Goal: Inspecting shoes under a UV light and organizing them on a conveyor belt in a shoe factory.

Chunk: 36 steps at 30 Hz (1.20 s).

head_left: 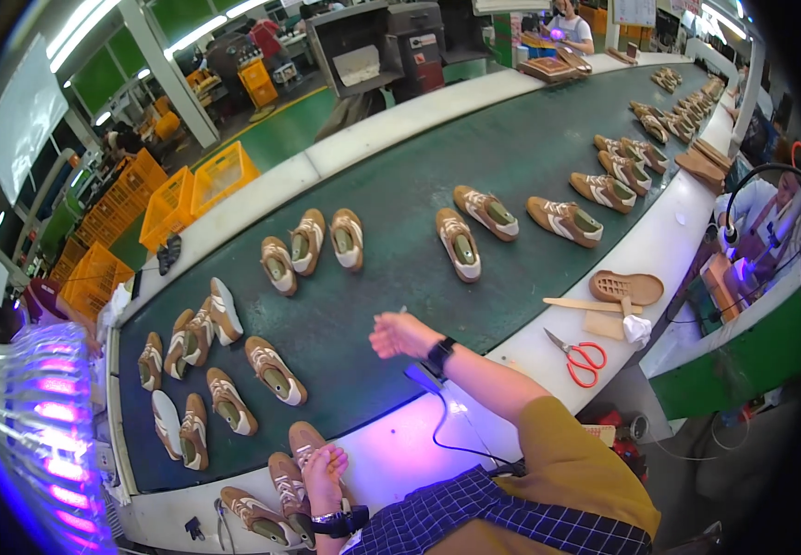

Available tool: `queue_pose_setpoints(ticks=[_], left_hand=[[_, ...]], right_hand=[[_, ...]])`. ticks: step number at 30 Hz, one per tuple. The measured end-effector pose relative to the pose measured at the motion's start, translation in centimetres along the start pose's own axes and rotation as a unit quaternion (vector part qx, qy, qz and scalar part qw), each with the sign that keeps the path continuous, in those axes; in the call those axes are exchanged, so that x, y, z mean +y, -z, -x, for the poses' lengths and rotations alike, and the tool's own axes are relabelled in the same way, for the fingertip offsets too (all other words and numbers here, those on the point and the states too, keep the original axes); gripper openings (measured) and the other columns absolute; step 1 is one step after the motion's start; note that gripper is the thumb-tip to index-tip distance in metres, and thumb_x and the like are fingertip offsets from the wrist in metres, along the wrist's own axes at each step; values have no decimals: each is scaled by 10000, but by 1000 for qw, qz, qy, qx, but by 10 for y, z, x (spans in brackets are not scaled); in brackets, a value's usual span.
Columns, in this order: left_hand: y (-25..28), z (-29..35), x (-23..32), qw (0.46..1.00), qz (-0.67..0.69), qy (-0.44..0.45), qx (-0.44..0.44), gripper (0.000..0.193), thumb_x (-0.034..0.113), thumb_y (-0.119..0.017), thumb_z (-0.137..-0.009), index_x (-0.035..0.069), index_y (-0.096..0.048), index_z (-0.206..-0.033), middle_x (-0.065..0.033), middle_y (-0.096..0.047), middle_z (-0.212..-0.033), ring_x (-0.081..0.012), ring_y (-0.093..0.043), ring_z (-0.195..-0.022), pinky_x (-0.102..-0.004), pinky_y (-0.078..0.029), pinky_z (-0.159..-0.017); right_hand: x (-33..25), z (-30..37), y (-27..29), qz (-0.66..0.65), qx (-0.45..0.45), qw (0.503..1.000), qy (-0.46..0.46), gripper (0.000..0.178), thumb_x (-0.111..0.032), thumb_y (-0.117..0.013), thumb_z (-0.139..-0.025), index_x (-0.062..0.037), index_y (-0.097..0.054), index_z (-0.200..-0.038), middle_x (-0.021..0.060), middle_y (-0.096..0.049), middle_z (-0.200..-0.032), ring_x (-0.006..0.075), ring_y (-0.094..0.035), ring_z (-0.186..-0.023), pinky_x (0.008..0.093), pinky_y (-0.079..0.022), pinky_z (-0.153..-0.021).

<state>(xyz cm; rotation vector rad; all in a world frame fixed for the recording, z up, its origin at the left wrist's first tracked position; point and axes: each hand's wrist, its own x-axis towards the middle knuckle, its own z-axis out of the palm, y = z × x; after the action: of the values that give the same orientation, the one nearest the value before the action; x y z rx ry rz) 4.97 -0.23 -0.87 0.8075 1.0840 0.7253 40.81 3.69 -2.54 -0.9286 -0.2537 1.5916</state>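
Note:
My left hand is at the near edge with its fingers curled. It overlaps a brown sneaker with white stripes; whether it grips that shoe is hidden. Two more brown sneakers lie beside it on the white ledge. Over the green conveyor belt my right hand reaches leftward, fingers bent together. A small pale tip shows at its upper side, too small to name. The closest shoe on the belt to that hand is a brown sneaker, to its left, not touched.
On the right ledge lie red-handled scissors, a wooden stick and a tan shoe sole. Pliers are at the lower left. Several sneakers stand along the belt. A glowing purple lamp unit rises at left.

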Motion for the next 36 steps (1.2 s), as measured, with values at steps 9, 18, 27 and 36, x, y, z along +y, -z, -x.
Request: queue_pose_setpoints(ticks=[9,18,27,36], left_hand=[[-31,-8,-17,997,-67,48,-4,234,191,-548,-858,-6,-565,-985,-142,-632,-871,-233,-624,-751,-343,-529,-703],[-14,25,-25,966,-175,-79,175,123,67,-542,-837,1,-596,-926,-48,-591,-827,-107,-551,-708,-221,-454,-665],[55,58,-38,815,-398,-239,347,402,154,-683,-702,-35,-559,-1034,-152,-514,-979,-278,-531,-919,-354,-454,-814],[50,56,-45,768,-541,-225,259,682,269,-730,-613,-62,-474,-1152,-227,-431,-1093,-373,-453,-1024,-417,-391,-919]], right_hand=[[-83,59,125,346,365,844,187,444,-252,-731,-666,8,-540,-971,133,-619,-862,224,-611,-770,321,-493,-681],[-127,-47,198,476,497,712,138,774,-246,-830,-515,54,-453,-1119,249,-561,-1129,354,-559,-1068,396,-452,-921],[-122,-17,232,207,239,940,126,414,-138,-719,-686,24,-569,-1037,132,-647,-968,228,-648,-836,343,-515,-733],[-8,121,117,-124,5,986,114,461,-166,-620,-743,23,-526,-1153,160,-625,-1055,282,-627,-918,401,-509,-829]])
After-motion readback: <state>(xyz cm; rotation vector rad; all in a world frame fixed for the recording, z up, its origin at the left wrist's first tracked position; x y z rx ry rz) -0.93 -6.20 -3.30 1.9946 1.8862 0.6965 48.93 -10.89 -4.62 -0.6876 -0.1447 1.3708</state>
